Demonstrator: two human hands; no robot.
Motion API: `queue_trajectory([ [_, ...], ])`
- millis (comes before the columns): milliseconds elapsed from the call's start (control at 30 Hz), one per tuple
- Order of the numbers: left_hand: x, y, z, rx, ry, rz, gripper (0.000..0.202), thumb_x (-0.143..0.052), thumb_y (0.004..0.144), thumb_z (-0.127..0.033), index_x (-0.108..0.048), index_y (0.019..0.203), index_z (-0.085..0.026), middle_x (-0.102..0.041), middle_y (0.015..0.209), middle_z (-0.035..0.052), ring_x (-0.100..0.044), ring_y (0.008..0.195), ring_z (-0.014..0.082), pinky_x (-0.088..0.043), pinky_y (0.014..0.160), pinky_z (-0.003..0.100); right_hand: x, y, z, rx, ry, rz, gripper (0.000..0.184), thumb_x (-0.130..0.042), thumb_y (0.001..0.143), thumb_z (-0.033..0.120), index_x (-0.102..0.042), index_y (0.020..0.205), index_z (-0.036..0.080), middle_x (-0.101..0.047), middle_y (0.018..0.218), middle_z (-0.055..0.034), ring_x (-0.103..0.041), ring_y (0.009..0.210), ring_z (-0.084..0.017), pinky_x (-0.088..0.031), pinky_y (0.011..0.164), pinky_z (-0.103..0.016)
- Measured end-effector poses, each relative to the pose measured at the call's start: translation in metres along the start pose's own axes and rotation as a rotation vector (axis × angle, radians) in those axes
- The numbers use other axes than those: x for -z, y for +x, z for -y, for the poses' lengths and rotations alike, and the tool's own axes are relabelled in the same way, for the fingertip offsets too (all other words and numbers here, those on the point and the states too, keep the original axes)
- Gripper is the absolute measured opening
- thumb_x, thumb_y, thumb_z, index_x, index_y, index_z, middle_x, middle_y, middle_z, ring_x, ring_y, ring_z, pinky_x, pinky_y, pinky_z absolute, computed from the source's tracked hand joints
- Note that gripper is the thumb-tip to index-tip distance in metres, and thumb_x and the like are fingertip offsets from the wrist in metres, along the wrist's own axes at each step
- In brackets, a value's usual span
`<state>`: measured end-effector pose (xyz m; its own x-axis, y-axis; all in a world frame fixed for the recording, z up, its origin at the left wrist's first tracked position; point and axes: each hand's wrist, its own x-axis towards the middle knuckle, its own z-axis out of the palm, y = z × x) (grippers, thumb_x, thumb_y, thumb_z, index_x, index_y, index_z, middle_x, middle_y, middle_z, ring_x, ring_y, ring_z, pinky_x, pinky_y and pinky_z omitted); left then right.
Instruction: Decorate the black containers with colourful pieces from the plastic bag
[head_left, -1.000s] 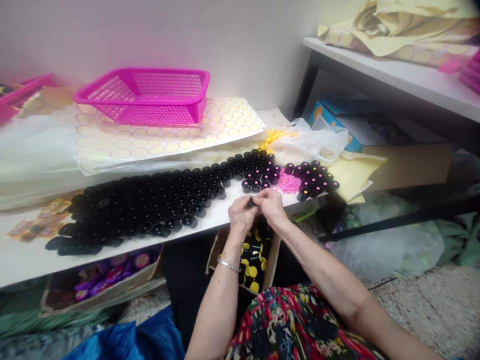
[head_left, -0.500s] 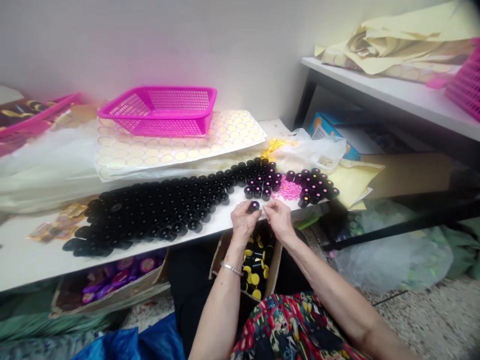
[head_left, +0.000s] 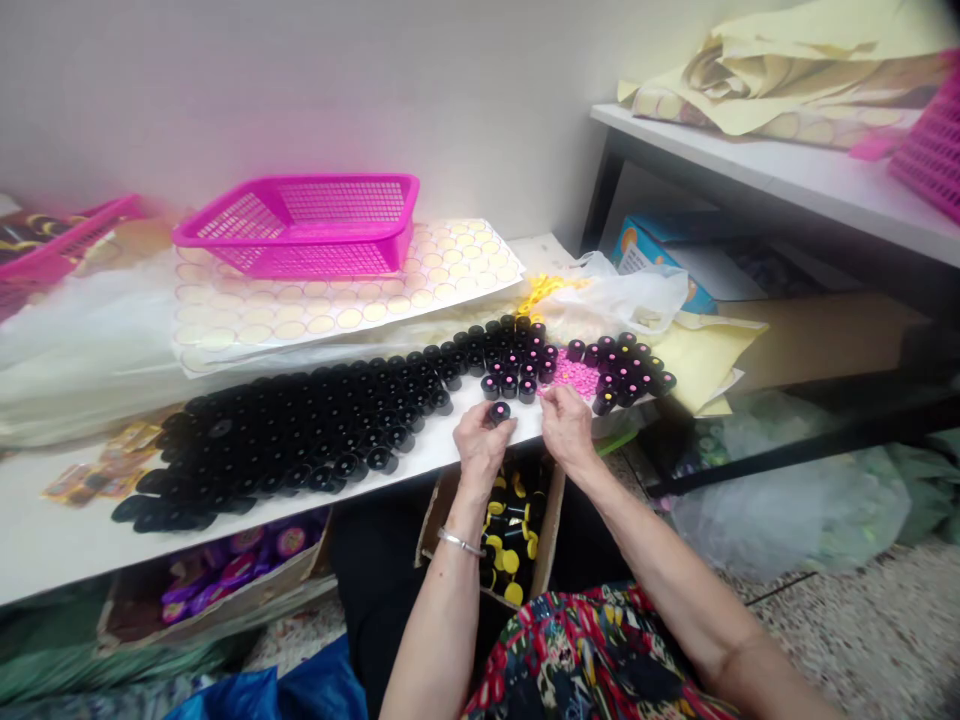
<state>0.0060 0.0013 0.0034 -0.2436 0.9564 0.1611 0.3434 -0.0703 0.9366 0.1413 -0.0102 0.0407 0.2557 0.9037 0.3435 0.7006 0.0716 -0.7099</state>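
My left hand pinches a small black cap with a pink dot on top, just above the white table's front edge. My right hand is a little to its right, fingers curled, fingertips reaching toward the pile of small pink discs; whether it holds a disc I cannot tell. A long field of black caps lies across the table to the left. Caps with pink dots stand around the pink pile.
A pink mesh basket sits on sheets of round stickers at the back. A cardboard box with black and yellow parts is below my hands. A plastic bag and yellow paper lie right. A shelf stands at the right.
My hands were pressed together on the cap; they have separated. The left hand keeps the pink-dotted cap, and the right hand has moved right and forward toward the pink discs.
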Motion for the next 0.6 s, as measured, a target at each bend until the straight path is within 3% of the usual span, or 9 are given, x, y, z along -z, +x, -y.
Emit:
queue_trajectory([
  [167, -0.007, 0.006, -0.004, -0.007, 0.022, -0.066, 0.037, -0.071, 0.059, -0.037, -0.067, 0.090, -0.018, -0.059, 0.068, -0.0027, -0.053, 0.062, 0.0110, -0.045, 0.061, 0.023, 0.005, -0.002, -0.015, -0.060, -0.303, 0.099, 0.018, -0.044, 0.082, 0.013, -0.062, 0.083, 0.016, -0.056, 0.084, -0.0055, -0.049, 0.073, -0.016, -0.031, 0.060, -0.026],
  [367, -0.010, 0.008, -0.002, -0.006, 0.061, -0.092, 0.032, -0.066, 0.064, -0.030, -0.064, 0.093, -0.017, -0.057, 0.069, -0.0020, -0.053, 0.059, 0.0109, -0.045, 0.060, 0.023, 0.000, 0.009, -0.013, -0.038, -0.459, 0.208, 0.021, -0.043, 0.086, 0.021, -0.064, 0.087, 0.019, -0.056, 0.088, -0.0052, -0.048, 0.070, -0.015, -0.023, 0.054, -0.027],
  [467, 0.004, -0.004, -0.004, -0.164, 0.236, -0.161, 0.027, -0.059, 0.072, -0.027, -0.063, 0.096, -0.015, -0.061, 0.080, 0.0044, -0.056, 0.071, 0.0159, -0.046, 0.072, 0.030, -0.001, 0.009, -0.012, -0.008, -0.524, 0.247, 0.024, -0.039, 0.088, 0.019, -0.063, 0.085, 0.018, -0.056, 0.089, -0.0057, -0.047, 0.067, -0.014, -0.019, 0.052, -0.029],
  [533, 0.020, -0.013, -0.006, -0.289, 0.391, -0.263, 0.026, -0.055, 0.076, -0.026, -0.063, 0.097, -0.014, -0.062, 0.093, 0.0109, -0.056, 0.088, 0.0217, -0.042, 0.085, 0.037, 0.001, 0.004, -0.012, 0.042, -0.552, 0.268, 0.024, -0.037, 0.087, 0.014, -0.061, 0.087, 0.017, -0.056, 0.089, -0.0064, -0.047, 0.066, -0.014, -0.019, 0.053, -0.030],
  [600, 0.037, -0.019, -0.008, -0.327, 0.507, -0.394, 0.025, -0.054, 0.078, -0.028, -0.064, 0.097, -0.014, -0.060, 0.103, 0.0154, -0.051, 0.100, 0.0270, -0.036, 0.093, 0.043, 0.005, -0.001, -0.011, 0.138, -0.550, 0.325, 0.023, -0.037, 0.086, 0.012, -0.060, 0.087, 0.016, -0.055, 0.088, -0.0065, -0.047, 0.068, -0.015, -0.022, 0.055, -0.029],
])
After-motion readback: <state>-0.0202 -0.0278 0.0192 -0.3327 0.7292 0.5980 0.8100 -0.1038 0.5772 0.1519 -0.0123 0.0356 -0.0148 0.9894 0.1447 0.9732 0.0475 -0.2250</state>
